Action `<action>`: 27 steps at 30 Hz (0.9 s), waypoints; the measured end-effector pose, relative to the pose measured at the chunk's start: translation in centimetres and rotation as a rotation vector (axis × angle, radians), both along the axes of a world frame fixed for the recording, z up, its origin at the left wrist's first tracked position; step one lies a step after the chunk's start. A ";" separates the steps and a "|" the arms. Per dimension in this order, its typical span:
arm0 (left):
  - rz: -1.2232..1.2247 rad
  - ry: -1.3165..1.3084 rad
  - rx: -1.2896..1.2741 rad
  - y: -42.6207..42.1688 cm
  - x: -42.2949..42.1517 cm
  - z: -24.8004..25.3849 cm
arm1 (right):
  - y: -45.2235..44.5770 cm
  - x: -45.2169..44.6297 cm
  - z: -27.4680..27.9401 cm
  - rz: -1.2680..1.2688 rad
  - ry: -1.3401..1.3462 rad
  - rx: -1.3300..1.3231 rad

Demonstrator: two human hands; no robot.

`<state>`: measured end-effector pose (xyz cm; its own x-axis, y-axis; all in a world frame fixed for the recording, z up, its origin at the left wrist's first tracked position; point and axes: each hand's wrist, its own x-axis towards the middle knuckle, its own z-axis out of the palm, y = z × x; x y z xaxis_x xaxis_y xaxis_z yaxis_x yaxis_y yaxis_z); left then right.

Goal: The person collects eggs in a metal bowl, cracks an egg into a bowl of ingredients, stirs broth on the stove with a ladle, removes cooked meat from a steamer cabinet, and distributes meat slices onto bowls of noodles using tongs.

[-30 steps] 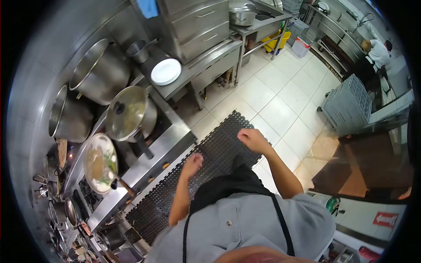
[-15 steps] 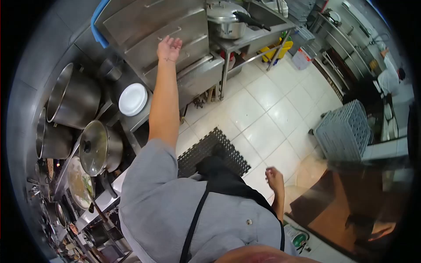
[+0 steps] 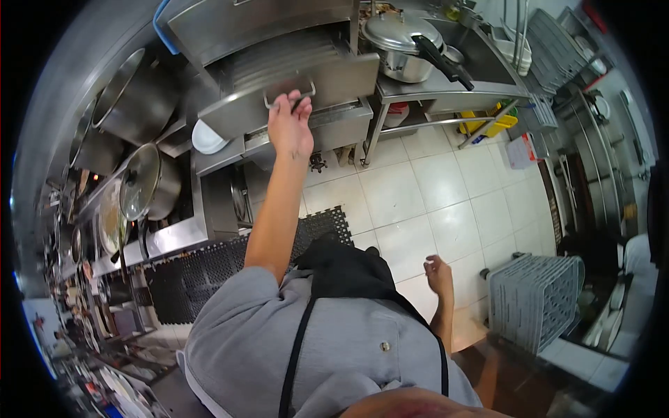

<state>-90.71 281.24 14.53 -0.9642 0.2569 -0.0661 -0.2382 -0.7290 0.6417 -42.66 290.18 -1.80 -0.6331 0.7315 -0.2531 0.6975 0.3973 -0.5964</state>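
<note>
My left hand (image 3: pixel 289 125) reaches forward with its fingers hooked around the metal handle (image 3: pixel 312 89) of a stainless steel drawer (image 3: pixel 230 113). The drawer stands pulled out from its cabinet, and its inside looks dark and ribbed. Down at my side hangs my right hand (image 3: pixel 439 275), its fingers loosely curled with nothing visible in them. White plates (image 3: pixel 208 139) are on the counter just left of the drawer, partly hidden by its front.
A pressure cooker (image 3: pixel 403 45) stands on the steel table to the right of the drawers. Large pots (image 3: pixel 136 94) and a lidded pot (image 3: pixel 150 182) are at the stove on my left. Grey dish racks (image 3: pixel 533 299) stand on the floor at right.
My left hand has taken hold of the drawer handle, and the drawer has come out toward me. The view has shifted, and my right hand still hangs at my side.
</note>
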 end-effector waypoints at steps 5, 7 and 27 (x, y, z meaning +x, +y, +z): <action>0.090 0.027 -0.036 -3.3 9.1 -0.1 | 10.2 -2.6 6.3 0.099 -0.043 0.056; 0.127 0.073 -0.049 -2.7 8.6 -0.4 | 12.4 -3.5 8.1 0.098 -0.041 0.099; 0.014 0.398 -0.481 5.8 -17.1 9.2 | 4.4 9.7 -5.9 0.051 -0.298 -0.351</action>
